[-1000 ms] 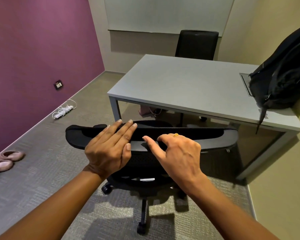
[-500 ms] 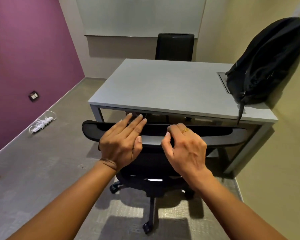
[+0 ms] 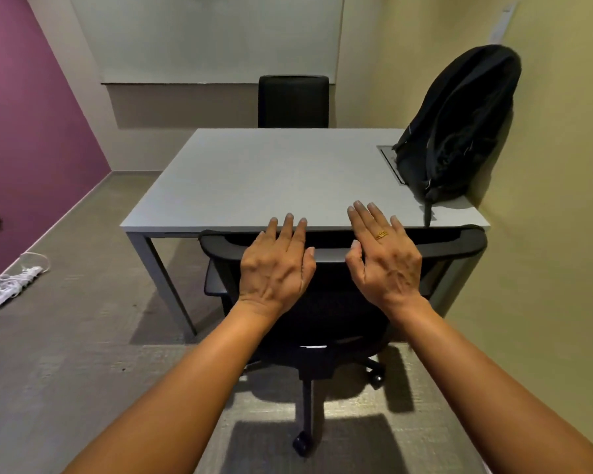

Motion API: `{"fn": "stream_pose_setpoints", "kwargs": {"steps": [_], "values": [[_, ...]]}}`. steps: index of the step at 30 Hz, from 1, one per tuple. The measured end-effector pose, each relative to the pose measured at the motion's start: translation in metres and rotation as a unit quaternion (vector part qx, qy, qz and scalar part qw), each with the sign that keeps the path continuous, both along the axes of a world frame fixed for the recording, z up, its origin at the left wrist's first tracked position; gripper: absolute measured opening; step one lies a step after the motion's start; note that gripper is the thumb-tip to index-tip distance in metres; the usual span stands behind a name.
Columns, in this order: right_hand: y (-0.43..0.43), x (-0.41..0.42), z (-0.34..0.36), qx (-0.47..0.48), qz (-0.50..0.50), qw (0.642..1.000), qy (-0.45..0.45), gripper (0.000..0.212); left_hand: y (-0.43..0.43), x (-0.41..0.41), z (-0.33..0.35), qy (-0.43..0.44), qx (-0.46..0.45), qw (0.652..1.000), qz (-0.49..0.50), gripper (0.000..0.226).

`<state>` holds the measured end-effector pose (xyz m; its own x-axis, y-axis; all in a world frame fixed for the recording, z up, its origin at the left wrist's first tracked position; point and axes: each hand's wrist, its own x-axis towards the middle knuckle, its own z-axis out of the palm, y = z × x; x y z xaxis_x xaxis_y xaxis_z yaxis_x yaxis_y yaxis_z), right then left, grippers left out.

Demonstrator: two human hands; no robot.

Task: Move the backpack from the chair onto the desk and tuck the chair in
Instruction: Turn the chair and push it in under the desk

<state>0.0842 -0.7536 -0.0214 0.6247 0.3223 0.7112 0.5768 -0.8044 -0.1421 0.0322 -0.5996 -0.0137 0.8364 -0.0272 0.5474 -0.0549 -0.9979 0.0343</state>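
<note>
Backpack [image 3: 456, 128] sits on desk [image 3: 254, 179] at 2 o'clock against the wall; both flat, splayed hands, left hand [image 3: 276, 265] and right hand [image 3: 382, 258], press the chair [image 3: 343, 249] backrest, long axis 9-to-3, desk edge dead ahead at 12.

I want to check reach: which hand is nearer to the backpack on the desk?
Right. The right hand rests on the chair top, below-left of the backpack; the left hand is farther left.

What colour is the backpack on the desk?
Black all over; the backpack leans against the wall at the desk's far right, in the head view.
</note>
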Motion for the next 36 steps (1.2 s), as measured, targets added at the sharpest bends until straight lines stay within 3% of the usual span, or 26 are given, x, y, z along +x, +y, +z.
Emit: {"fn": "stream_pose_setpoints", "kwargs": {"steps": [10,23,36], "values": [[-0.018,0.046,0.006,-0.013,0.007,1.000,0.024,0.049,-0.018,0.050,-0.002,-0.017,-0.003,1.000,0.001,0.048],[-0.029,0.110,0.008,-0.035,-0.005,0.996,0.082,0.054,-0.023,0.119,-0.009,0.045,-0.024,0.999,0.000,0.050],[-0.023,0.157,0.007,-0.053,-0.024,0.995,0.085,0.059,-0.016,0.164,-0.004,0.059,-0.020,0.998,0.000,0.050]]}}
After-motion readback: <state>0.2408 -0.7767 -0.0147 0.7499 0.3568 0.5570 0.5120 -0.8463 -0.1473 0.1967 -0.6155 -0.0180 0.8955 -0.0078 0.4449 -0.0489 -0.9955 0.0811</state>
